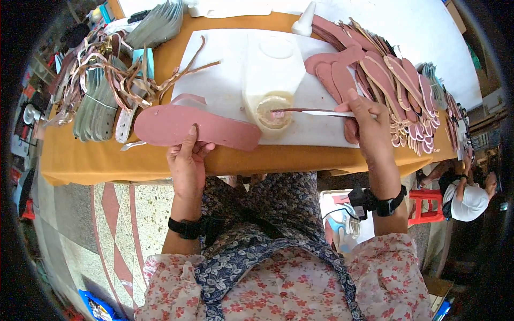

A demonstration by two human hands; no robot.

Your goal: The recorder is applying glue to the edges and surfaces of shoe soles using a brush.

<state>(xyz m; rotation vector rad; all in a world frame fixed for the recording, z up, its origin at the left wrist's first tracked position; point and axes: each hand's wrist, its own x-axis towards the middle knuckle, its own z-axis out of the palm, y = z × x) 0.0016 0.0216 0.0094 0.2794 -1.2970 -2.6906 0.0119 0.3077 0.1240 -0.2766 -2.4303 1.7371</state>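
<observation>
My left hand point(188, 158) grips a dusky pink shoe sole point(176, 124) near its middle, thumb on top and fingers underneath. The sole lies roughly level above the near edge of the table. Between the thumb and fingers of my right hand point(370, 120) is a thin brush point(316, 112) with a pale handle and a dark, narrow front part. Its tip reaches into the round opening of a whitish plastic container point(269, 72). Pale, crusted residue coats that opening. What the bristles touch inside is too small to make out.
The container rests on a white board point(214, 69) over an orange tablecloth point(230, 165). Many pink soles point(391, 80) are heaped at right. Brown and pink straps point(128, 80) and bundled grey-green soles point(96, 107) lie at left. A person point(471, 200) sits beyond a red stool point(425, 207).
</observation>
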